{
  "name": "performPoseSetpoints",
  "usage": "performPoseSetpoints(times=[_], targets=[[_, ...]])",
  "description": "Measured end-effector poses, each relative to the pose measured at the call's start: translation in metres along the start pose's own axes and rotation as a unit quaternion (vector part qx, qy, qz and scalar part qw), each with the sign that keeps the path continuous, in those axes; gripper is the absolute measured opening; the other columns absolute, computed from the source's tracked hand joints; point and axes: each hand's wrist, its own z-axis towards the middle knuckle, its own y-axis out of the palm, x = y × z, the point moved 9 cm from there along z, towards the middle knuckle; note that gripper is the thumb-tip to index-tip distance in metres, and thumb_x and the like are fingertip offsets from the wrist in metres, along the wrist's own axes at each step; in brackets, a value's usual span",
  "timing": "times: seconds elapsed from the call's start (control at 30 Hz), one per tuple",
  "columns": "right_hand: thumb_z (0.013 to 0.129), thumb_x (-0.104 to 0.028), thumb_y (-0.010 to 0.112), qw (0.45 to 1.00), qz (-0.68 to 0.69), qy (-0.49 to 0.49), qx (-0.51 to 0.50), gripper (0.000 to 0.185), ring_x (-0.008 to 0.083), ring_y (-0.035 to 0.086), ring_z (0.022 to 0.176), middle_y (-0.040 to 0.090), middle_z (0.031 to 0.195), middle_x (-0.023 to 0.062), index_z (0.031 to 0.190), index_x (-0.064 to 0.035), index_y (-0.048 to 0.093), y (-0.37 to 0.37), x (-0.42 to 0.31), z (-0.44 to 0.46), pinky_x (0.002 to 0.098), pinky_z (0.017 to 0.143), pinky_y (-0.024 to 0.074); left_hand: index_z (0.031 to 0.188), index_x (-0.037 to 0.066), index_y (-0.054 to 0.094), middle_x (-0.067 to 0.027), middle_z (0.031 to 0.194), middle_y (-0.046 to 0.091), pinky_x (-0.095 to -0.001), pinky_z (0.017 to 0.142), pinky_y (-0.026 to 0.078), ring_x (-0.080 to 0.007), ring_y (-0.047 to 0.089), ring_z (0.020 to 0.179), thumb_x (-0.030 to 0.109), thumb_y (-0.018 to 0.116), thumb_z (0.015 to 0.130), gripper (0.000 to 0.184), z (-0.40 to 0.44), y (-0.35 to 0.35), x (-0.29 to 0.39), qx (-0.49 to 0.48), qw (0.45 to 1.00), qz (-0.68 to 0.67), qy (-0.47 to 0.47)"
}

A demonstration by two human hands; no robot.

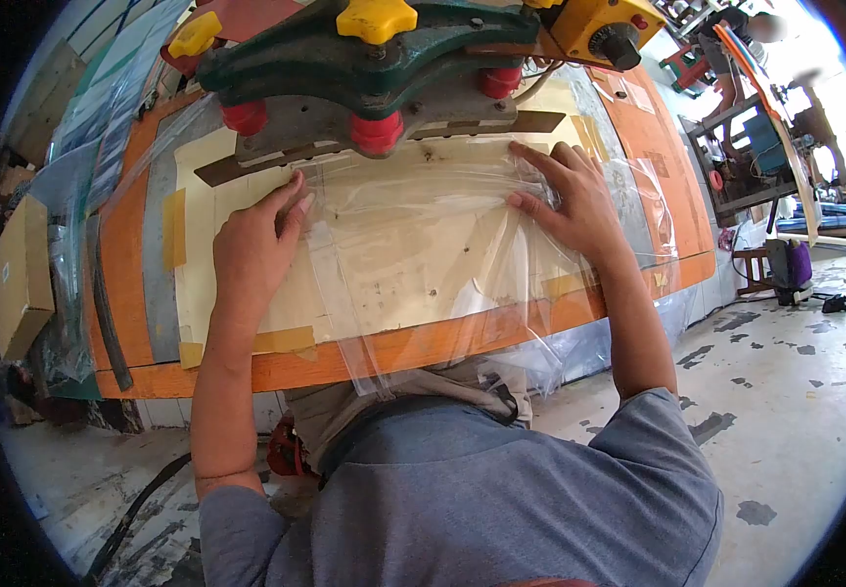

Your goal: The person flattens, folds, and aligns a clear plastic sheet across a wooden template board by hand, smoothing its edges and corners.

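Note:
A clear plastic sheet (342, 303) lies wrinkled over the cream-coloured board (403, 274) and hangs past the table's front edge toward my lap. At the sheet's upper left, my left hand (254, 240) pinches its edge between thumb and index finger. My right hand (579, 201) rests on the sheet's upper right, index finger stretched forward and thumb apart. Just beyond the fingertips runs a long flat metal bar (217, 172), under a dark green press head (374, 73) with red fittings and yellow star knobs (376, 20).
The orange table (344, 368) carries the board, held by tan tape (174, 230). A yellow control box (607, 34) with a black knob sits at upper right. Left stands a cardboard box (23, 279). Right are a metal rack (760, 147) and stained floor (765, 391).

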Motion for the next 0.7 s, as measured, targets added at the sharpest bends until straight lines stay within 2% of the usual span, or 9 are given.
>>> performPoseSetpoints(times=[0.03, 0.1, 0.23, 0.3, 0.43, 0.53, 0.6, 0.63, 0.7], targets=[[0.091, -0.055, 0.074, 1.000, 0.000, 0.001, 0.001, 0.064, 0.0278, 0.053, 0.090, 0.053, 0.089, 0.0087, 0.142, -0.0182, 0.068, 0.000, 0.001, 0.000, 0.0419, 0.086, 0.0432, 0.135, 0.028, 0.072, -0.0133, 0.086, 0.077, -0.0436, 0.076, 0.058, -0.0343, 0.075, 0.081, 0.043, 0.064, 0.103, 0.037, 0.000, 0.001, -0.002, 0.000, 1.000, 0.000, 0.000], [0.090, -0.055, 0.075, 1.000, -0.001, 0.001, 0.004, 0.064, 0.0278, 0.053, 0.090, 0.053, 0.089, 0.0087, 0.142, -0.0184, 0.068, 0.000, 0.001, -0.001, 0.0419, 0.086, 0.0433, 0.139, 0.029, 0.070, -0.0128, 0.076, 0.072, -0.0405, 0.065, 0.053, -0.0273, 0.066, 0.062, 0.039, 0.066, 0.103, 0.037, 0.000, 0.002, -0.001, 0.008, 1.000, 0.007, 0.017], [0.090, -0.054, 0.075, 1.000, 0.000, 0.008, -0.001, 0.062, 0.0282, 0.053, 0.089, 0.052, 0.087, 0.0089, 0.141, -0.0185, 0.069, -0.001, -0.002, 0.001, 0.0421, 0.087, 0.0432, 0.138, 0.028, 0.071, -0.0132, 0.075, 0.072, -0.0418, 0.066, 0.053, -0.0293, 0.066, 0.063, 0.041, 0.066, 0.103, 0.037, 0.000, -0.002, 0.001, -0.003, 1.000, 0.009, -0.005], [0.090, -0.053, 0.075, 1.000, 0.000, 0.006, 0.001, 0.062, 0.0283, 0.052, 0.089, 0.052, 0.086, 0.0090, 0.141, -0.0182, 0.069, -0.001, -0.002, 0.001, 0.0421, 0.087, 0.0432, 0.134, 0.027, 0.073, -0.0129, 0.082, 0.076, -0.0437, 0.073, 0.059, -0.0345, 0.074, 0.079, 0.039, 0.064, 0.102, 0.035, 0.001, -0.002, 0.002, -0.026, 0.999, 0.017, -0.027], [0.089, -0.050, 0.076, 1.000, -0.004, 0.005, 0.002, 0.060, 0.0287, 0.054, 0.091, 0.053, 0.087, 0.0095, 0.139, -0.0167, 0.070, 0.000, -0.001, 0.000, 0.0423, 0.087, 0.0438, 0.132, 0.026, 0.074, -0.0131, 0.081, 0.076, -0.0446, 0.072, 0.058, -0.0343, 0.074, 0.078, 0.037, 0.064, 0.102, 0.034, 0.000, -0.002, -0.001, -0.011, 0.999, 0.019, -0.025], [0.086, -0.040, 0.082, 0.998, 0.013, -0.034, 0.049, 0.051, 0.0291, 0.055, 0.090, 0.055, 0.089, 0.0103, 0.129, -0.0144, 0.075, -0.005, -0.006, -0.002, 0.0432, 0.085, 0.0455, 0.129, 0.024, 0.075, -0.0138, 0.080, 0.075, -0.0449, 0.070, 0.058, -0.0349, 0.073, 0.076, 0.037, 0.064, 0.102, 0.033, -0.001, -0.001, -0.003, -0.014, 1.000, 0.026, 0.007], [0.084, -0.035, 0.084, 0.995, 0.015, -0.067, 0.077, 0.046, 0.0297, 0.056, 0.090, 0.056, 0.090, 0.0111, 0.123, -0.0130, 0.077, -0.009, -0.010, -0.006, 0.0436, 0.084, 0.0464, 0.126, 0.018, 0.077, -0.0156, 0.081, 0.074, -0.0423, 0.066, 0.055, -0.0349, 0.069, 0.068, 0.039, 0.068, 0.101, 0.034, -0.005, -0.003, 0.006, 0.030, 0.992, 0.015, 0.121], [0.081, -0.030, 0.086, 0.990, 0.010, -0.090, 0.108, 0.041, 0.0303, 0.057, 0.090, 0.057, 0.091, 0.0118, 0.117, -0.0116, 0.079, -0.013, -0.014, -0.008, 0.0440, 0.082, 0.0473, 0.126, 0.018, 0.077, -0.0156, 0.081, 0.074, -0.0423, 0.066, 0.055, -0.0349, 0.069, 0.068, 0.039, 0.068, 0.101, 0.034, -0.006, -0.002, 0.002, 0.032, 0.993, 0.019, 0.114], [0.083, -0.027, 0.085, 0.991, 0.010, -0.096, 0.096, 0.036, 0.0293, 0.057, 0.085, 0.056, 0.087, 0.0110, 0.114, -0.0104, 0.080, -0.012, -0.015, -0.008, 0.0430, 0.080, 0.0476, 0.124, 0.018, 0.078, -0.0168, 0.082, 0.074, -0.0428, 0.064, 0.055, -0.0358, 0.068, 0.066, 0.039, 0.070, 0.099, 0.033, -0.012, -0.006, 0.020, 0.038, 0.975, -0.037, 0.214]])
